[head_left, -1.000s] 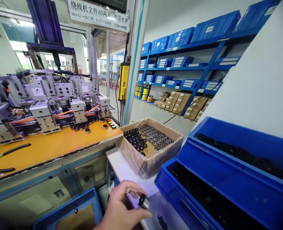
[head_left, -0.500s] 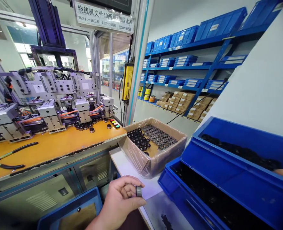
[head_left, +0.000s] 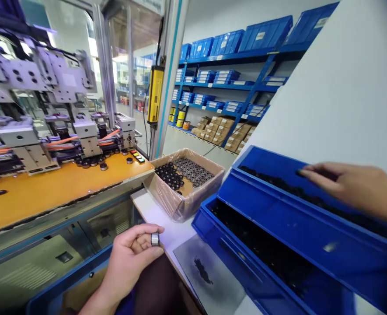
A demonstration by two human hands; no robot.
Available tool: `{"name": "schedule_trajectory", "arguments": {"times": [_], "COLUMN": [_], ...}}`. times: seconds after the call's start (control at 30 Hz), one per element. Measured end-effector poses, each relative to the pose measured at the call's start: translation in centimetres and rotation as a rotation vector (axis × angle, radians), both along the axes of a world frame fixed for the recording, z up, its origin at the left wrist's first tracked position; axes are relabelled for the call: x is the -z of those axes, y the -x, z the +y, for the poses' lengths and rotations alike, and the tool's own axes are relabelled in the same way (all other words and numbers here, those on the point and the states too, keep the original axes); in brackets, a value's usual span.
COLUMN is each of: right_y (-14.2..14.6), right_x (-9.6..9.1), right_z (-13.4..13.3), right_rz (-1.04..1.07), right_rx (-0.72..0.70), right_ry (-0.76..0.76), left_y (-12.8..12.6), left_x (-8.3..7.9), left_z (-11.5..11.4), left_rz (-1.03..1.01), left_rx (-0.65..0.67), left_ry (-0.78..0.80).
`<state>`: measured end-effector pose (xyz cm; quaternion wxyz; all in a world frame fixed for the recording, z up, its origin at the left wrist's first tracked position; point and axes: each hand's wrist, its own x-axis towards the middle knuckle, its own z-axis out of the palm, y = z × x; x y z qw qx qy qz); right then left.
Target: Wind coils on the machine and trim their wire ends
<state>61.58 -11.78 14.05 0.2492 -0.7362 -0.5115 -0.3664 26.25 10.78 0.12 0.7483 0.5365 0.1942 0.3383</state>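
Observation:
My left hand [head_left: 130, 249] is closed, pinching a small silver stator core [head_left: 155, 239] with a dark edge between thumb and fingers. It is above the near edge of the white table. My right hand [head_left: 353, 183] is over the upper blue bin [head_left: 298, 205], its fingers pinched on a small black part [head_left: 300, 173], slightly blurred. Many loose black parts [head_left: 278, 186] lie in that bin. Just in front, the lower blue bin [head_left: 232, 249] also holds dark parts.
A plastic-lined cardboard box [head_left: 180, 205] holds black pieces and rows of metal cores. To the left, an orange workbench [head_left: 65, 188] carries a machine [head_left: 29, 148] and several finished-looking cores [head_left: 91, 162]. A grey stained sheet [head_left: 209, 275] lies on the white table. Blue shelves [head_left: 229, 52] stand behind.
My view has turned right. My right hand, barely visible at the right edge before, has risen over the upper bin with a small black part. My left hand still holds the stator core.

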Motion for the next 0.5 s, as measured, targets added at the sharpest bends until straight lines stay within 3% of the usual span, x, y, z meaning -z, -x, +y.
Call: {"name": "schedule_trajectory", "arguments": {"times": [0.03, 0.1, 0.27, 0.37, 0.5], "right_y": [0.8, 4.2, 14.6, 16.7, 16.4], "right_x": [0.0, 0.8, 5.9, 8.7, 10.7], "right_z": [0.9, 2.6, 6.6, 7.9, 8.4], "right_rz": [0.013, 0.120, 0.451, 0.525, 0.558], "right_rx": [-0.060, -0.199, -0.844, -0.962, -0.950], "right_ry": [0.078, 0.054, 0.091, 0.051, -0.023], "left_y": [-0.1, -0.7, -2.1, -2.5, -3.1], "left_x": [-0.2, -0.7, -1.0, -1.1, -1.3], "left_z": [-0.1, -0.5, -1.8, -2.7, -3.5], "left_rz": [0.011, 0.034, 0.059, 0.035, 0.010], "left_rx": [0.004, 0.020, 0.094, 0.143, 0.177], "left_ry": [-0.011, -0.034, -0.084, -0.100, -0.091]}}
